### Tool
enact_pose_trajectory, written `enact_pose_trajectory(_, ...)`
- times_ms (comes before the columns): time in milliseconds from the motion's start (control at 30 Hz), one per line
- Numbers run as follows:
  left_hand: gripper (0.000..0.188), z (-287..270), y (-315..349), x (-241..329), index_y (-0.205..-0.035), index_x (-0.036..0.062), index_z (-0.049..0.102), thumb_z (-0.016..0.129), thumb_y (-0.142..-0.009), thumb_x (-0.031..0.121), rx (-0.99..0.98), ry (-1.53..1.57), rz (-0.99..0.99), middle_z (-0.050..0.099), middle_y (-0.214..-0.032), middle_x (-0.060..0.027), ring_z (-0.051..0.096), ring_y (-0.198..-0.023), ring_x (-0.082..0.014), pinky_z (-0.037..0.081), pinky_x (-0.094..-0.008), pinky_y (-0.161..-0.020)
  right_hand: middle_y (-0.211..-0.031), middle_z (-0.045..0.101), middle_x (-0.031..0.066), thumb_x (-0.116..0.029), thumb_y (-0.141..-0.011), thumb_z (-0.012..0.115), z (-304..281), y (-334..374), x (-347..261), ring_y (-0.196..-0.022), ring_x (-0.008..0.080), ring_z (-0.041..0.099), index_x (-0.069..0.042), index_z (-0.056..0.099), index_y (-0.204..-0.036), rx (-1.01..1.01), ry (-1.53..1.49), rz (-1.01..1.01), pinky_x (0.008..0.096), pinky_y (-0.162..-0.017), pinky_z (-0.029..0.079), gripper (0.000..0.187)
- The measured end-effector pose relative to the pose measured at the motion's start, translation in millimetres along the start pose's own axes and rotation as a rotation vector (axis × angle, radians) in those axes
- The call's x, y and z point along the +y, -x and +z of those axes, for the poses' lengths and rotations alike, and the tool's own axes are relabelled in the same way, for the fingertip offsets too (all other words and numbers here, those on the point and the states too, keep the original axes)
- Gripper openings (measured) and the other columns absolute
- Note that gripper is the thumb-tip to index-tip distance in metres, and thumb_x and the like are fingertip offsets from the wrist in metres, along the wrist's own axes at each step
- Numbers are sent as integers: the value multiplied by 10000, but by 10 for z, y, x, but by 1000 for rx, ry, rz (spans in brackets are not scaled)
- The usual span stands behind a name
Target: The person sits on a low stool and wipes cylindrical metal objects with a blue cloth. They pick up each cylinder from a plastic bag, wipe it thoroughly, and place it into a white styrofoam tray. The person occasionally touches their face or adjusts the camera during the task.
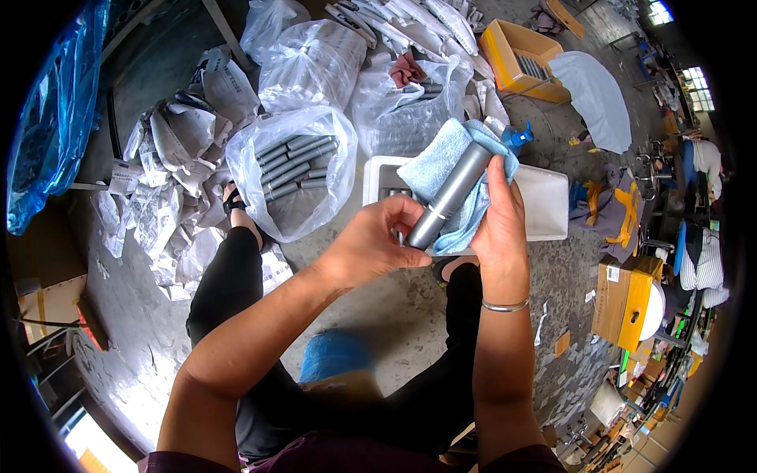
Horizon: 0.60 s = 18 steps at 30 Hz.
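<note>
A dark grey metal tube [457, 188] with a bright ring near its lower end is held at a slant in front of me. My left hand [377, 243] grips the tube's lower end between thumb and fingers. A light blue cloth [432, 158] lies behind and around the tube. My right hand [503, 225] holds the cloth and the tube's upper part, thumb along the tube; its other fingers are mostly hidden. Below the hands stands a white plastic tub [552, 206], with a few dark tube ends partly visible at its left.
An opened plastic bag [337, 197] of grey tubes [296, 167] stands left of the tub. Beyond are tied bags [311, 67] and a yellow box [501, 59] with tubes. Crumpled paper [177, 150] covers the left floor. A blue-topped bottle [518, 135] stands behind the tub.
</note>
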<state>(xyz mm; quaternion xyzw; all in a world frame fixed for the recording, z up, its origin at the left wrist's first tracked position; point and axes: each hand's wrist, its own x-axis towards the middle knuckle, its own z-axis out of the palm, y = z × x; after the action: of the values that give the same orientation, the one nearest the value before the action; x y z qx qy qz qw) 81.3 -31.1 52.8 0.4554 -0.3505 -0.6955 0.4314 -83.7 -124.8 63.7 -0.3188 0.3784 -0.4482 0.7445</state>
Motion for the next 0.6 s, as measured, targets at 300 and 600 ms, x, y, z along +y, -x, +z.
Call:
enact_pose_trajectory(300, 532, 3, -32, -51, -1078, 26, 552, 829, -630, -45, 60, -93, 28, 589, -952, -24, 583, -827, -106, 513, -251, -770, -1159, 584, 57, -330, -966, 522, -3, -3, 13, -1045, 154, 575, -18, 505, -1235, -22, 55, -11, 329, -891, 490, 412)
enact_pose_trajectory(600, 519, 38, -35, -73, -1081, 15, 553, 820, -641, -50, 70, -20, 8, 597, -967, -23, 596, -883, -113, 521, -253, -783, -1079, 598, 32, -254, -947, 576, -38, 45, -19, -990, 119, 557, 5, 550, -1184, -28, 311, -122, 289, -867, 454, 352)
